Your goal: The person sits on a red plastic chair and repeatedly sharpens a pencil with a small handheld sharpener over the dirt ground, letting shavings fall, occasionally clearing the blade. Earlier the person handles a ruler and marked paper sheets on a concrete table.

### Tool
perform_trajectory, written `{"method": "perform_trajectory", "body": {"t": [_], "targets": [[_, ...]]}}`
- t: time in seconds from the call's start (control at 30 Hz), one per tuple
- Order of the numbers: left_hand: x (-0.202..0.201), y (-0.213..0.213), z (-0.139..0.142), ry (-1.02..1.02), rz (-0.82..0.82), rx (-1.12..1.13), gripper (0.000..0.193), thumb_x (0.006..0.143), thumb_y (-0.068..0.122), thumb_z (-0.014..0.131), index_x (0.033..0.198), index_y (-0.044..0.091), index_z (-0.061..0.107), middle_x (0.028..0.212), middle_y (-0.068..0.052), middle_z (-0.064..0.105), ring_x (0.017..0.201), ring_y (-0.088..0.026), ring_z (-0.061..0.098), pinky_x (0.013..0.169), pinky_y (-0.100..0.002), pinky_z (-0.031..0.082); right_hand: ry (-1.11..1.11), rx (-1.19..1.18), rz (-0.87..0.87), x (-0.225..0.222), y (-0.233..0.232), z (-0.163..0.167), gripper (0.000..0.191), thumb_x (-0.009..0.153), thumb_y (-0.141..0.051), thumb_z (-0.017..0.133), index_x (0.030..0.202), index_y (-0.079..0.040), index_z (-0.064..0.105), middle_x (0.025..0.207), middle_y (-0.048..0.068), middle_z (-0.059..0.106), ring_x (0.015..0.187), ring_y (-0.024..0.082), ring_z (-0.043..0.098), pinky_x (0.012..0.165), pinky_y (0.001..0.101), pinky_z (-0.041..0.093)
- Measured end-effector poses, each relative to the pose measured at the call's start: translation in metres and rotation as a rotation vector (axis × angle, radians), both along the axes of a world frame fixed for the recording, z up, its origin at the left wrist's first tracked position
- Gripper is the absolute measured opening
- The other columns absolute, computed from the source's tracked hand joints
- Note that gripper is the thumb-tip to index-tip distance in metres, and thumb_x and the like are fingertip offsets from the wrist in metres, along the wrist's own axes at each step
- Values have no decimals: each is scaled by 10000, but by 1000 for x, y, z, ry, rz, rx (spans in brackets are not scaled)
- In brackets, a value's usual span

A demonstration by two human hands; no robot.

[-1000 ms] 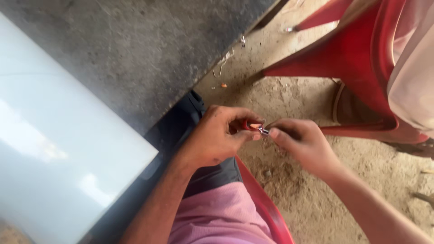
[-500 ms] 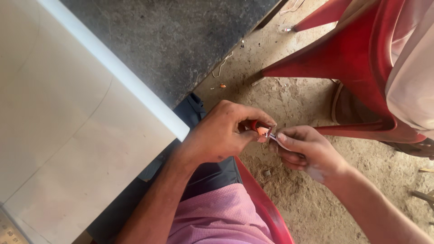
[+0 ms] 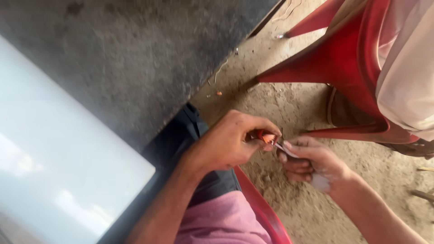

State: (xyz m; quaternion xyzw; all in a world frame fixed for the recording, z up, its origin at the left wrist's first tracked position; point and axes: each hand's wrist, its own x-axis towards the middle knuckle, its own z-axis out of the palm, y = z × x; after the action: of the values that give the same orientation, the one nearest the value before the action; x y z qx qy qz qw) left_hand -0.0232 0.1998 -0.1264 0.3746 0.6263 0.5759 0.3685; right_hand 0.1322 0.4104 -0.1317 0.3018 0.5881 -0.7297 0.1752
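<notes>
We are clenching our left hand [image 3: 233, 143] on a small red-handled tool [image 3: 266, 136] and pinching a thin metal piece [image 3: 285, 149] in our right hand [image 3: 311, 159], low over the dirt floor [image 3: 289, 104], where a slip could nick a finger.

Orange-red tool handle [image 3: 266, 136], red plastic chair [image 3: 348, 63], pink shorts [image 3: 221, 223], grey speckled worktop [image 3: 135, 58], white glossy panel [image 3: 54, 158], sandy brown floor [image 3: 294, 104].
</notes>
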Motion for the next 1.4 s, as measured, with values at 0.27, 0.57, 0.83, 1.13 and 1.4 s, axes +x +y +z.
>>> {"method": "perform_trajectory", "body": {"t": [0.27,0.57,0.83,1.13,1.4], "targets": [[3,30,-24,-408,-11,62,208,884,9,742,1091,-6,746,915,4,743,852,-49,653,748,-240,554,627,1307,258,16,-15,6,236,1062,-293,610,1088,-62,653,782,20,614,606,110,546,563,244,409],[-8,40,-16,-86,-127,-43,184,859,18,661,1006,22,772,789,9,760,732,-36,644,660,-233,527,-15,-196,-186,19,5,-9,233,1029,-191,660,1016,25,745,573,-34,517,455,83,424,412,279,314],[-8,47,-12,-254,-153,3,113,874,32,717,979,9,751,797,-16,735,740,-56,629,679,-262,534,227,789,-18,34,-16,-8,252,1028,-232,620,1034,9,694,680,-17,523,541,99,454,492,273,338],[-12,52,13,54,-177,-99,190,830,5,693,990,52,785,767,-51,770,665,-116,687,627,-304,536,52,-737,-182,47,37,-37,341,1045,-272,579,971,53,649,537,-76,325,435,54,322,378,244,314],[-17,52,16,13,-154,-115,288,827,-36,651,1030,113,791,925,-20,794,774,-97,757,676,-285,580,-32,-771,-207,65,37,-42,364,1063,-286,527,958,38,655,505,-57,354,414,71,333,377,260,356]]}}
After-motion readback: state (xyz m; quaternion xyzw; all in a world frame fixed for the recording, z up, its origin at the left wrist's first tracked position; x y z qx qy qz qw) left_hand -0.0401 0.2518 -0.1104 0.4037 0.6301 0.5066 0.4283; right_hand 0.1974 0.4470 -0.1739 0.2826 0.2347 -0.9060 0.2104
